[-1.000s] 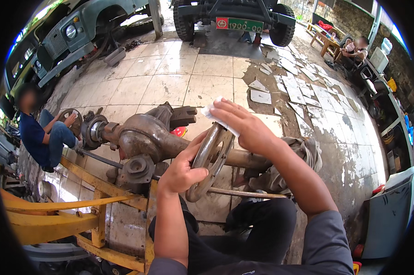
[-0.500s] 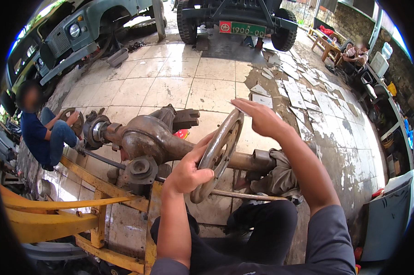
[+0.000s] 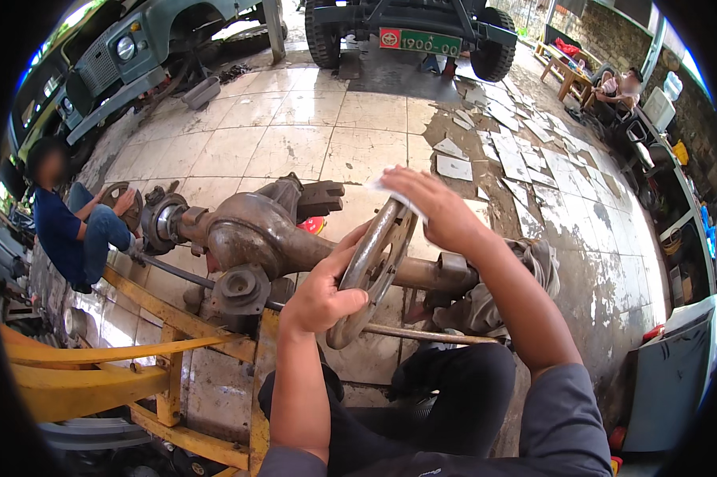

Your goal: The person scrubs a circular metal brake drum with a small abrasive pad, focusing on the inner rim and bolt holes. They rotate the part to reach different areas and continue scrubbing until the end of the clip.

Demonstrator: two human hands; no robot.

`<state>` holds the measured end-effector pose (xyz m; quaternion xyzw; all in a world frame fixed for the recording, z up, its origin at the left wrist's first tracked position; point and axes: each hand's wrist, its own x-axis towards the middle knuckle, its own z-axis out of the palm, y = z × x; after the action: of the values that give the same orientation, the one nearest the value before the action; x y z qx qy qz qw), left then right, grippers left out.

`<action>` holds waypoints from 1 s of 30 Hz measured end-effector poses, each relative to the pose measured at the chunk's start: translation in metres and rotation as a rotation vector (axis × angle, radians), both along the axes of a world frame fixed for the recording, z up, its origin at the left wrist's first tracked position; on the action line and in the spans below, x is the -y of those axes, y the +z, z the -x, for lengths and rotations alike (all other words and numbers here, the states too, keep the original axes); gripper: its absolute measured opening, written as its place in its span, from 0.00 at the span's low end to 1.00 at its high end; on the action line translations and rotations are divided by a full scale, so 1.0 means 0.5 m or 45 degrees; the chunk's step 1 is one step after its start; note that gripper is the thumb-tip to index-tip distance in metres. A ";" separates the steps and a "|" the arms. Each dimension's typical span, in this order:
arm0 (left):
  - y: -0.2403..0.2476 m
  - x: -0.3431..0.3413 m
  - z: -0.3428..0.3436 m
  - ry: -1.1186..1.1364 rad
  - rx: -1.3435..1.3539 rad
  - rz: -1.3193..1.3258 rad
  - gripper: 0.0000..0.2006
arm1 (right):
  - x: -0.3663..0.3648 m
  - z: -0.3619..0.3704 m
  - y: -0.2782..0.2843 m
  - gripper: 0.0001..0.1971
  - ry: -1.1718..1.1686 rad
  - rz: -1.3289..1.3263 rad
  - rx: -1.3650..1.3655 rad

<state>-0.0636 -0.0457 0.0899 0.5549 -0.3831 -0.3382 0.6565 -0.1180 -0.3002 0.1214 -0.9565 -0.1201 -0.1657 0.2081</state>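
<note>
Upright in front of me stands a round metal disc (image 3: 372,242), worn and brown-grey, with openings through its face. My left hand (image 3: 320,296) is closed around its near left side, thumb on the face. At the disc's top edge, my right hand (image 3: 444,208) presses a thin pale sheet (image 3: 400,195), perhaps sandpaper, against the rim. Just behind the disc lies a rusty vehicle axle (image 3: 251,234) with a bulging middle housing. A long metal rod (image 3: 430,337) runs low beneath it.
Yellow metal frame (image 3: 96,391) at lower left. A co-worker (image 3: 64,230) sits at far left with another round metal part (image 3: 120,205). Grey-brown cloth (image 3: 493,306) lies by the axle's right end. Broken tiles (image 3: 513,159) cover the floor at right; vehicles (image 3: 104,67) stand behind.
My right hand has shifted slightly left and down over the disc's top edge, and the pale sheet now shows under its fingers. My left hand keeps its hold.
</note>
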 end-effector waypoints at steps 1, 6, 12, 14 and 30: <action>0.006 0.003 -0.001 0.003 0.008 0.011 0.42 | 0.029 -0.010 0.004 0.35 -0.084 0.029 -0.062; -0.001 0.009 -0.013 0.010 0.104 0.082 0.42 | 0.016 0.000 0.008 0.41 -0.278 -0.318 -0.101; 0.017 0.011 0.002 -0.008 -0.032 0.035 0.42 | 0.069 -0.006 -0.014 0.38 -0.295 -0.089 -0.251; 0.004 0.008 -0.001 0.011 0.020 0.042 0.41 | 0.059 -0.015 -0.006 0.40 -0.269 -0.135 -0.145; -0.006 0.000 -0.010 0.025 0.014 0.026 0.43 | 0.020 -0.012 -0.059 0.41 -0.169 -0.113 0.145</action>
<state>-0.0585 -0.0460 0.0870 0.5536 -0.3847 -0.3247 0.6634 -0.1122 -0.3103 0.0917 -0.9411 -0.0605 -0.2386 0.2318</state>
